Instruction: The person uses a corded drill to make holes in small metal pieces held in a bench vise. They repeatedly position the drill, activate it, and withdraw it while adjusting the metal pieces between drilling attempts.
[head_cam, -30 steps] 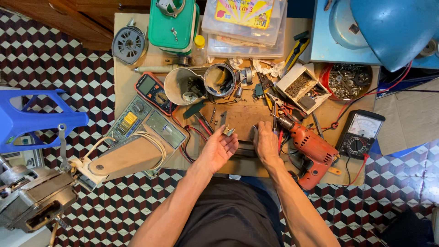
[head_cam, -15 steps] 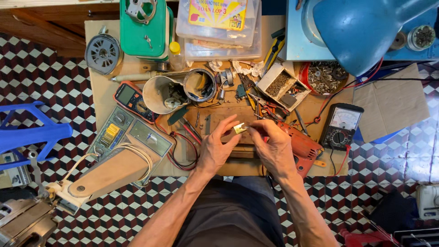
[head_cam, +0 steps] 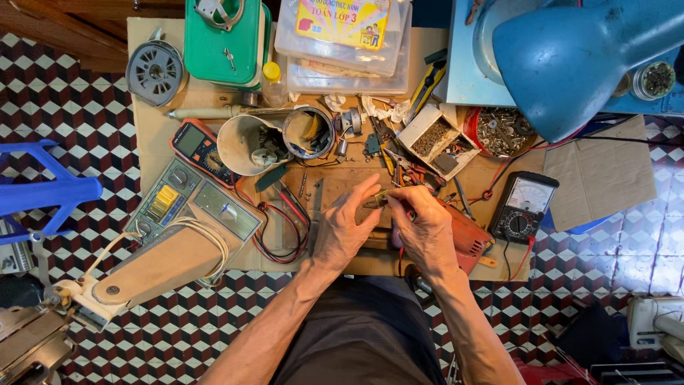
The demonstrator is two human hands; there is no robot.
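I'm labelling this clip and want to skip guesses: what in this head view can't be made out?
- Small part pinched between left hand and right hand: too small, fingers cover it.
- Orange drill: mostly hidden under the right hand.
- Blue lamp: hides the bench behind it.
- Machine at bottom left: cut off by the frame edge.

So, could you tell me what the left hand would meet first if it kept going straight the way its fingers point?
The left hand points up and right. Right at its fingertips is the small metal part pinched between both hands; past that, probably the pliers, though depth is hard to judge.
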